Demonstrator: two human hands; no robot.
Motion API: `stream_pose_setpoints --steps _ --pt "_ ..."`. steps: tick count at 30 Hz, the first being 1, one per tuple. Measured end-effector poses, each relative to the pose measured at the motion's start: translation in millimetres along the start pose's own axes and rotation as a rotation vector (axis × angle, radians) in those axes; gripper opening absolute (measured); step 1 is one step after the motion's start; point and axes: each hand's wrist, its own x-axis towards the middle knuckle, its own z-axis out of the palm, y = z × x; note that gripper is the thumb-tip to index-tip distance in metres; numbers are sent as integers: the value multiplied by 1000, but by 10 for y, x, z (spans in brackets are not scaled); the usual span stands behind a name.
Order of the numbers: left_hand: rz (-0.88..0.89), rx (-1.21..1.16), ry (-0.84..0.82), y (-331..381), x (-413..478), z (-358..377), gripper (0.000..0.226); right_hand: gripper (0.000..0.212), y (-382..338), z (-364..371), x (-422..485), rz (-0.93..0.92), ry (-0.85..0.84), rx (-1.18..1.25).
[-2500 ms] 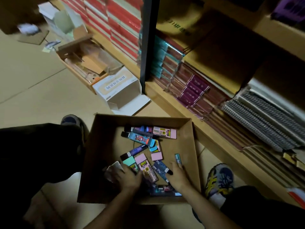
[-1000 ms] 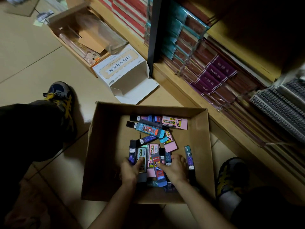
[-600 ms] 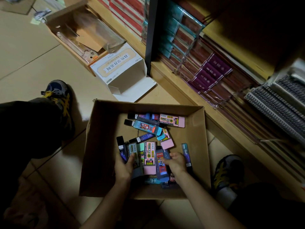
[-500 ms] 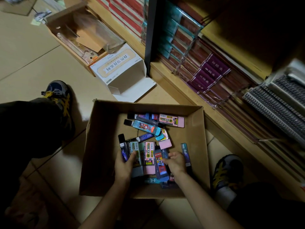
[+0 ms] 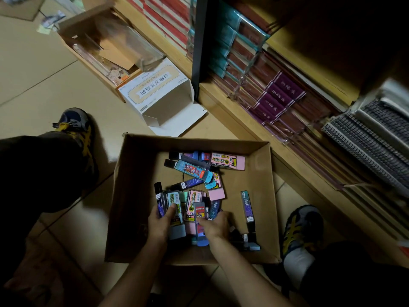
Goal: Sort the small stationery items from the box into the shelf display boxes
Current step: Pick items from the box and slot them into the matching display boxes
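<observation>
Head view: I am working inside the cardboard box, which is sitting on the floor just beside the shelf. The left hand is clasping one side of the gathered packs, thumb on top. The right hand is curling round the other side, so both are grasping one bundle low in the box. The loose packs are lying nearer the far wall. Risk: the bundle is fanned and uneven, so middle packs may slide out on lifting, and mixed kinds may end up in one display box.
</observation>
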Motion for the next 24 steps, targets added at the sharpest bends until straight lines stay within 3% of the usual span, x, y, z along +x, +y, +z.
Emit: stream_pose_setpoints --steps 4,10,15,20,24 --pt "-7 -24 -9 -25 33 -4 33 44 16 -66 51 41 -73 137" --pt "-19 -41 -85 -28 47 1 24 5 19 -357 24 80 -302 196" --pt "-8 -39 -156 -29 -28 80 22 8 15 -635 -55 173 -310 299" --pt "-26 -2 -313 49 -218 258 15 18 -65 -870 -293 -11 -413 389" --pt "90 10 -412 246 -437 465 20 11 -273 -936 -537 -163 -435 528"
